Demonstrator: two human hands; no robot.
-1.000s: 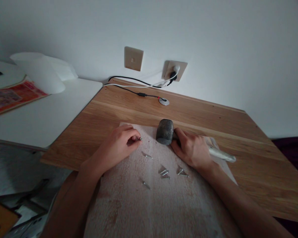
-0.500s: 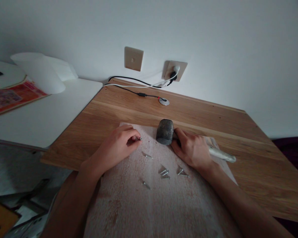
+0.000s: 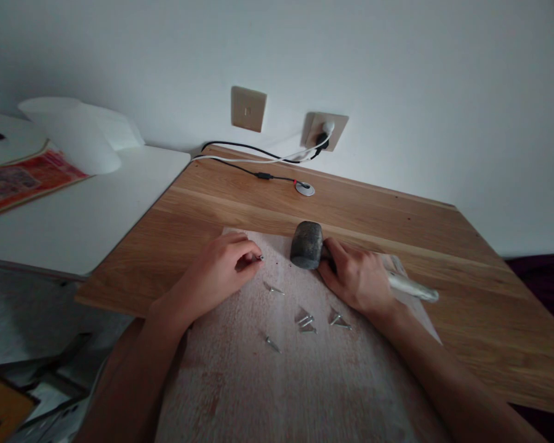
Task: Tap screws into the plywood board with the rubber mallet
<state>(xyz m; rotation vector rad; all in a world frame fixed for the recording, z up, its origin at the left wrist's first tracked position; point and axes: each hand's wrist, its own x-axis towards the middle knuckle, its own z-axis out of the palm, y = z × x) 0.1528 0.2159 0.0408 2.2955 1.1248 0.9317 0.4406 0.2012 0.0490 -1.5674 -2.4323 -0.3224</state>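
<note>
Nothing has visibly moved: the nail (image 3: 260,258), perhaps upright, is pinched in the left hand (image 3: 216,274) on the board (image 3: 286,381). Near it on the right lies the mallet (image 3: 306,245), with its handle pointing right, gripped by the right hand (image 3: 357,277).

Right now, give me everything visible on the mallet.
The mallet has a dark grey, rounded barrel head, rubber by its matt look. Its pale, silvery handle runs right and toward the camera. It lies flat on the whitewashed board, head resting on it. The right hand is closed round the handle just behind the head, hiding that stretch; only the handle's end shows. Nothing else touches it.
</note>
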